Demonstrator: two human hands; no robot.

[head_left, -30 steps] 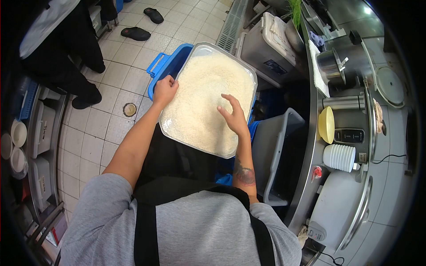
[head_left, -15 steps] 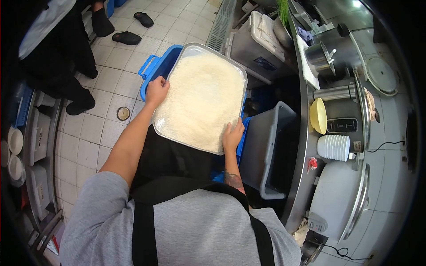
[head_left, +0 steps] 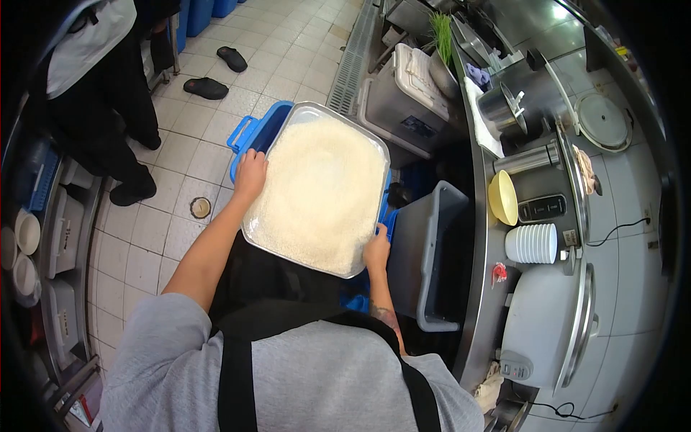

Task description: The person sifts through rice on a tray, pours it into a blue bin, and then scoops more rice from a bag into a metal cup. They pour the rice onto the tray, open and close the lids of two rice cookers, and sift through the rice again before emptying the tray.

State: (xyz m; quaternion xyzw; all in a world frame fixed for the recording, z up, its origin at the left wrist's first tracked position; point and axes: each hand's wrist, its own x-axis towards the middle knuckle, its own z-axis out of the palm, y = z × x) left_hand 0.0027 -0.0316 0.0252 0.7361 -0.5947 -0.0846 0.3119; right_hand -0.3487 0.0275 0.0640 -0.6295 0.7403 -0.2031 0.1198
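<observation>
Head view: right hand [head_left: 376,250] left the rice [head_left: 320,191], now clenching the tray [head_left: 358,271] at five o'clock; left hand [head_left: 251,173] grips nine o'clock, ready to lift.

Right hand [head_left: 376,250], a second ago spread flat on the rice [head_left: 320,191], now gripping the metal tray [head_left: 256,232] rim at its 5 o'clock corner, left hand [head_left: 250,173] slid slightly nearer along the 9 o'clock edge, tray lower in view.
</observation>
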